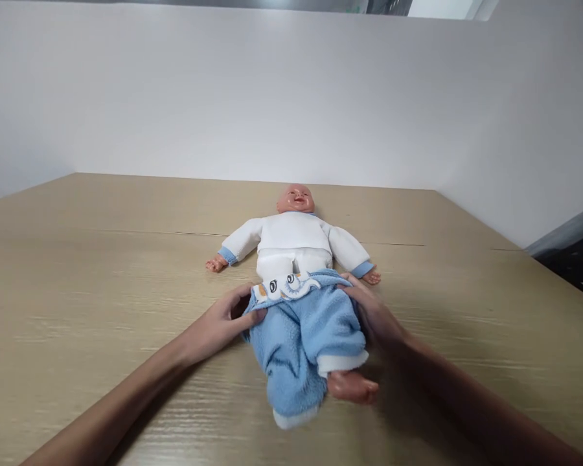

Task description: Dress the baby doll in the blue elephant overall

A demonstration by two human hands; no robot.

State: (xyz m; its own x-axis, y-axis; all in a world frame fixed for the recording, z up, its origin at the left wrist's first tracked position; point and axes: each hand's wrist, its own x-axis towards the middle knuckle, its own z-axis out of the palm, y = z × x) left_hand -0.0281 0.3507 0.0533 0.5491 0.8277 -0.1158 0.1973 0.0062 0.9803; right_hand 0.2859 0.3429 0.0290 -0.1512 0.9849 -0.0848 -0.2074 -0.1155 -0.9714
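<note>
A baby doll (295, 232) lies on its back on the wooden table, head away from me and arms spread. It wears a white top with light blue cuffs. Blue fleece pants (291, 343) with white hems and a cartoon face at the waist cover its legs, the waistband lying below the white cloth of the lower body. My left hand (236, 314) grips the waistband's left side, thumb in front. On the right side, my right hand (366, 304) pinches the waistband. One bare foot (354, 387) sticks out of the right pant leg; the other foot is hidden.
The wooden table (102, 278) reaches back to a pale wall (252, 97). A dark object (578, 259), too little of it shown to name, stands beyond the table's right edge.
</note>
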